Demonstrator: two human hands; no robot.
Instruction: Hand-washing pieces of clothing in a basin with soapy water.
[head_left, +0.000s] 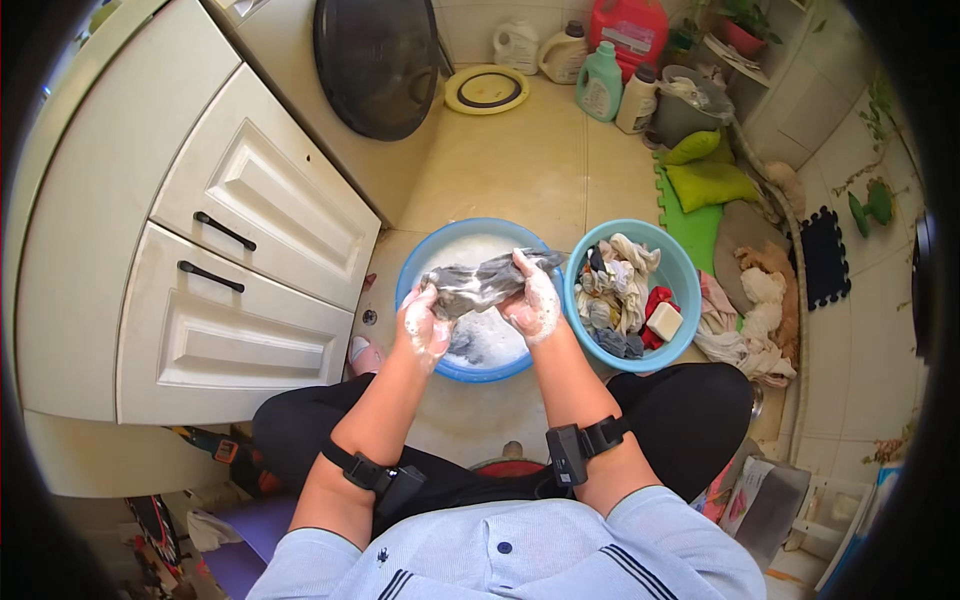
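Note:
A wet grey cloth (480, 281) streaked with suds is stretched between my two hands above a blue basin (409, 259). My left hand (427, 319) grips its left end, and my right hand (534, 304) grips the right end. Foam coats both hands. White soapy water (495, 341) fills the basin, and a dark piece of fabric (466, 346) shows through the suds near its front. Close on the right stands a light-blue basin (686, 277) with a heap of crumpled clothes (619, 281). A pale bar of soap (664, 322) rests there on red fabric (660, 298).
White cabinets (247, 247) flank me on the left. Detergent bottles (600, 82), a red jug (630, 34) and a yellow collapsible basin (487, 90) stand at the back. To the right are green cushions (709, 184), a grey bucket (690, 112) and a pile of cloths (750, 352).

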